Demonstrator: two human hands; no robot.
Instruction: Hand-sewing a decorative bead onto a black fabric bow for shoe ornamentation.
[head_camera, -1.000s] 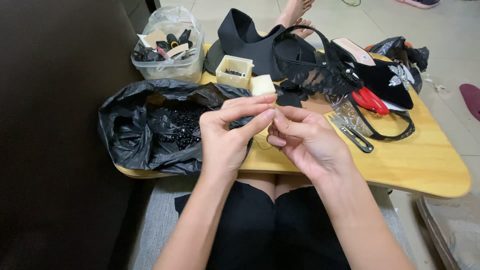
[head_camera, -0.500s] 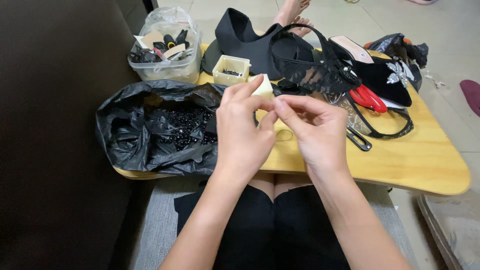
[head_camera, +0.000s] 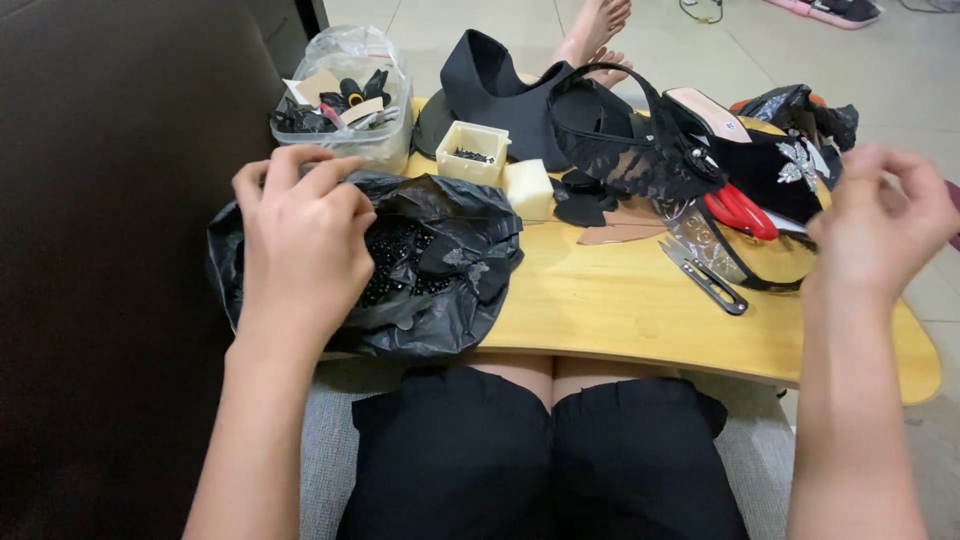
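Left hand (head_camera: 300, 240) rests palm-down on the open mouth of a black plastic bag (head_camera: 440, 270), fingers curled into the small black beads (head_camera: 392, 262) inside; whether any bead is pinched cannot be told. Bag sits at the left end of the wooden lap table (head_camera: 620, 310), hanging over its near-left corner.

Right hand (head_camera: 880, 225) is raised above the table's right edge, blurred, fingers loosely curled and bunched; what it holds, if anything, cannot be told.

At the far-left corner stands a clear plastic tub (head_camera: 345, 100) lined with a bag and filled with dark odds and ends. Just right of it, a small cream box (head_camera: 473, 152) with black bits inside, and touching that, a pale foam block (head_camera: 528, 188). Behind them along the far edge lies a black fabric piece (head_camera: 500, 85), overlapped by black lace (head_camera: 630, 150). Red-handled scissors (head_camera: 740, 210) lie toward the far-right area among black straps and fabric. A metal clip (head_camera: 705, 275) lies on bare wood near the middle-right, apart from both hands.

Black shorts (head_camera: 540, 460) show below the near edge. Bare feet of another person (head_camera: 598, 35) are on the floor beyond the far edge.
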